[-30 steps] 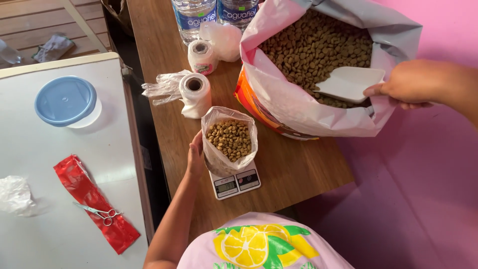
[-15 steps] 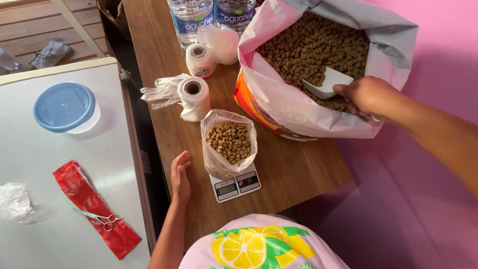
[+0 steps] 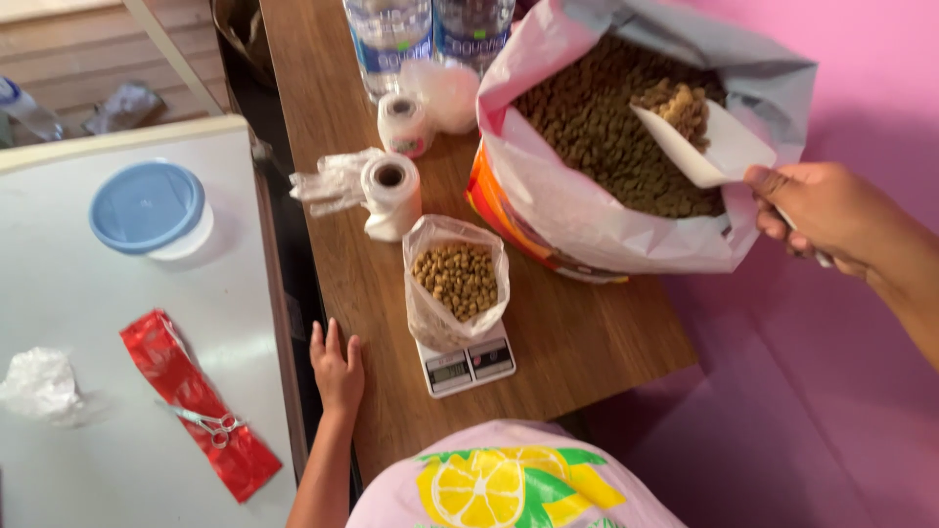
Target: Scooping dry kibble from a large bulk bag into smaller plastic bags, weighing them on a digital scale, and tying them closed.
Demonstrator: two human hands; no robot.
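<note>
The right hand (image 3: 831, 210) now lifts the white scoop (image 3: 699, 147), full of pellets, out of the big bag (image 3: 597, 210) at upper right, grip clenched. The left hand (image 3: 337, 370) stays flat, released, on the table (image 3: 587, 342).

A brown wooden table (image 3: 577, 342) carries a small scale (image 3: 468, 364) near its front edge, with rolls of clear bags (image 3: 389, 191) behind it to the left, a big open sack of kibble (image 3: 606, 210) behind it to the right, water bottles (image 3: 389, 39) farthest back and a left hand (image 3: 337, 370) just left of it
</note>
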